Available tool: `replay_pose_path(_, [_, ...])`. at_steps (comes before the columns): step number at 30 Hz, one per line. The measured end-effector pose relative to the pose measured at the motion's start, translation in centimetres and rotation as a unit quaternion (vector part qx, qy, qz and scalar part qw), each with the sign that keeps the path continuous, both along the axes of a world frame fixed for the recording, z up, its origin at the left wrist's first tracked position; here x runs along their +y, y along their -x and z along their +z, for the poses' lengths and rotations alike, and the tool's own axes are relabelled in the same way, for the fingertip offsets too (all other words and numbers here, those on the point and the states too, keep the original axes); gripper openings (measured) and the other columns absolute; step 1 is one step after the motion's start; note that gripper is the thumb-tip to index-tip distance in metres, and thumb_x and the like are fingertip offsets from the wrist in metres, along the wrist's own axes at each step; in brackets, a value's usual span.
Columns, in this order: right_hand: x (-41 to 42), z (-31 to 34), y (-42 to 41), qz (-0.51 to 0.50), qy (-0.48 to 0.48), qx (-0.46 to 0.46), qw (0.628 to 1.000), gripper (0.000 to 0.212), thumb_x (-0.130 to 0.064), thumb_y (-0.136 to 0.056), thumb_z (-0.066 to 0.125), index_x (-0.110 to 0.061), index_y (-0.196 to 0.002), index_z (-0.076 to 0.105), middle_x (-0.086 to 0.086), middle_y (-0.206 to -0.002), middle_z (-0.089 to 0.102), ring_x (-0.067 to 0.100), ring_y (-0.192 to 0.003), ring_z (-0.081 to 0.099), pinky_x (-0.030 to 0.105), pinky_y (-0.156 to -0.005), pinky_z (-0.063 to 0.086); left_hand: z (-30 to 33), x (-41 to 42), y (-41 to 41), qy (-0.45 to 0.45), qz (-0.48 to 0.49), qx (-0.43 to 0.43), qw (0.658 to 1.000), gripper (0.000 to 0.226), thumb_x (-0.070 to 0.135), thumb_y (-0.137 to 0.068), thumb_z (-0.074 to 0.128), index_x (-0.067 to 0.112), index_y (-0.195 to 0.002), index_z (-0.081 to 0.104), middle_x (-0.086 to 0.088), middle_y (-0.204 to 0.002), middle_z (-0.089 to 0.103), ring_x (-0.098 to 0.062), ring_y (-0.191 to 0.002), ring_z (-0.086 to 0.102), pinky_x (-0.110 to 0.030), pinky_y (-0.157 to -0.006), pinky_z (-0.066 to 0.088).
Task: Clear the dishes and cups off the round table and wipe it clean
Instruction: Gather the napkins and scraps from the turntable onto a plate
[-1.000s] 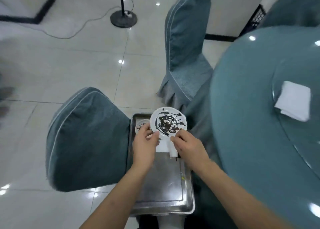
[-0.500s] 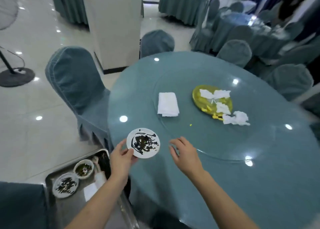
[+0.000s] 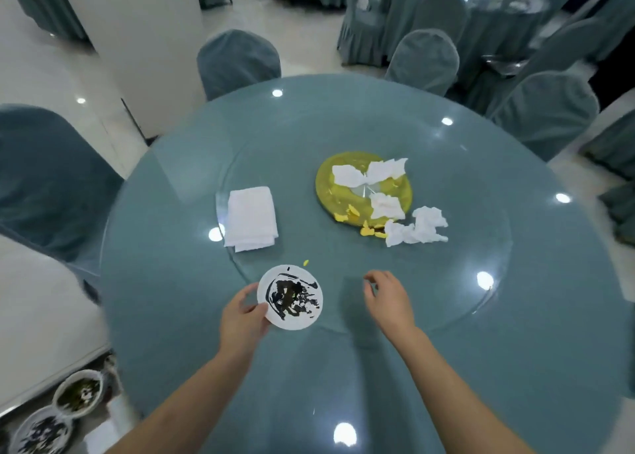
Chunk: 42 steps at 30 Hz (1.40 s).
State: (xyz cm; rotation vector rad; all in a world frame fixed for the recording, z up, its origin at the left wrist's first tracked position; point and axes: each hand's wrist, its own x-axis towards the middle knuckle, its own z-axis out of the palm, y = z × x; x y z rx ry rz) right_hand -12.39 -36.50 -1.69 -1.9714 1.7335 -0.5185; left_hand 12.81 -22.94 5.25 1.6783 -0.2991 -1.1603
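the left hand (image 3: 244, 318) holds a small white plate (image 3: 290, 297) by its near-left rim, thumb on top and fingers apparently under, so the dark sauce smeared across it stays level and off the skin. the plate hangs just over the near part of the round table (image 3: 515, 316); whether it touches the glass i cannot tell. the right hand (image 3: 388, 299) hovers just beside it, well clear of the plate, fingers loosely curled and grasping nothing, likely ready to reach for the next item.

farther in, on the glass turntable, sits a yellow plate (image 3: 326, 185) with crumpled napkins (image 3: 415, 228) on it and spilling off its near-right edge, plus yellow scraps (image 3: 369, 231) beside it and one stray bit (image 3: 305, 263) near the white plate. a folded white cloth (image 3: 250, 218) lies to the left of the yellow plate, probably kept there for the wiping, which has not begun.

at lower left, off the table, a tray (image 3: 7, 410) carries a bowl (image 3: 79, 392) and another dirty plate (image 3: 41, 434), so the clearing looks partly done. chairs (image 3: 51, 178) ring the table.
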Motion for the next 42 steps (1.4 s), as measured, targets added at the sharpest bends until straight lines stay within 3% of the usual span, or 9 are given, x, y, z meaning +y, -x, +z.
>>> replay_pose_path(9, [-16.4,-1.7,7.3,-0.128,0.057,0.054,0.989,0.037,-0.025,-0.091,0.067,-0.014,-0.126,0.064,0.009,-0.134,0.056,0.033,-0.122,0.05,0.044,-0.1,0.044,-2.5,-9.3,3.9,-0.01,-0.01,-0.028,0.999,0.044,-0.004,-0.097,0.061,0.017,-0.136,0.061,-0.006,-0.085,0.076,-0.003,-0.057,0.066,-0.019,-0.058,0.055])
replay_pose_path(13, [-21.0,-3.2,9.2,-0.092,-0.019,0.104,0.99,0.065,-0.043,-0.09,0.067,-0.018,-0.146,0.046,0.009,-0.157,0.036,0.029,-0.145,0.031,0.044,-0.115,0.032,-3.5,-12.4,5.2,-0.003,-0.009,-0.018,1.0,0.043,-0.004,-0.097,0.06,0.021,-0.131,0.061,-0.001,-0.078,0.078,-0.003,-0.062,0.068,-0.022,-0.064,0.056])
replay_pose_path(16, [-22.0,-5.1,9.1,-0.026,-0.086,0.134,0.987,0.075,-0.05,-0.087,0.067,-0.016,-0.147,0.04,0.011,-0.148,0.046,0.03,-0.137,0.04,0.046,-0.105,0.041,-4.2,-13.6,6.1,-0.001,0.0,-0.009,1.0,0.042,-0.006,-0.096,0.06,0.022,-0.128,0.061,0.0,-0.074,0.077,-0.003,-0.059,0.066,-0.02,-0.06,0.055])
replay_pose_path(21, [-22.1,-6.9,9.0,-0.005,-0.036,0.169,0.985,0.05,-0.041,-0.093,0.065,-0.021,-0.137,0.058,0.008,-0.134,0.057,0.032,-0.12,0.051,0.044,-0.093,0.047,-5.4,-14.8,6.4,-0.008,0.011,-0.008,1.0,0.043,-0.004,-0.096,0.061,0.02,-0.132,0.061,-0.003,-0.08,0.077,-0.004,-0.063,0.068,-0.022,-0.065,0.056])
replay_pose_path(25, [-22.3,-6.2,9.4,-0.014,-0.015,0.147,0.989,0.02,-0.015,-0.086,0.057,-0.026,-0.097,0.07,0.0,-0.101,0.063,0.029,-0.098,0.061,0.042,-0.076,0.049,-5.7,-15.3,6.8,-0.002,0.012,-0.002,1.0,0.044,-0.005,-0.096,0.061,0.016,-0.135,0.061,-0.01,-0.088,0.079,-0.012,-0.075,0.073,-0.019,-0.07,0.06])
replay_pose_path(30, [-22.1,-3.3,10.2,-0.08,0.001,-0.084,0.993,0.026,-0.014,-0.092,0.061,-0.024,-0.115,0.065,-0.01,-0.105,0.063,0.016,-0.093,0.056,0.034,-0.082,0.048,-5.6,-15.9,7.6,0.008,0.003,-0.012,1.0,0.045,-0.005,-0.096,0.061,0.016,-0.135,0.061,-0.013,-0.09,0.078,-0.008,-0.07,0.072,-0.016,-0.066,0.058])
replay_pose_path(34, [-24.2,-2.0,10.4,-0.082,0.081,-0.151,0.982,0.026,-0.001,-0.085,0.066,-0.018,-0.104,0.072,-0.006,-0.104,0.063,0.015,-0.094,0.059,0.026,-0.081,0.045,-5.6,-16.6,8.1,0.014,-0.005,-0.01,1.0,0.045,-0.004,-0.096,0.061,0.017,-0.136,0.061,-0.015,-0.095,0.078,-0.009,-0.072,0.072,-0.017,-0.068,0.059])
replay_pose_path(38, [-27.3,-3.2,11.5,-0.083,0.177,-0.082,0.977,0.027,0.01,-0.081,0.063,-0.006,-0.101,0.071,0.006,-0.106,0.061,0.021,-0.097,0.054,0.026,-0.079,0.041,-5.5,-17.1,8.9,0.011,-0.014,-0.006,1.0,0.043,-0.004,-0.096,0.062,0.021,-0.131,0.063,-0.013,-0.094,0.078,-0.007,-0.069,0.07,-0.016,-0.065,0.056])
replay_pose_path(42, [-28.5,-8.0,12.4,-0.021,0.096,0.107,0.989,0.024,0.0,-0.083,0.062,-0.002,-0.105,0.071,0.018,-0.126,0.062,0.046,-0.115,0.054,0.049,-0.095,0.046,-5.6,-17.4,9.2,0.013,-0.018,-0.01,1.0,0.044,-0.003,-0.095,0.062,0.023,-0.131,0.064,-0.017,-0.097,0.077,-0.011,-0.071,0.07,-0.027,-0.074,0.055])
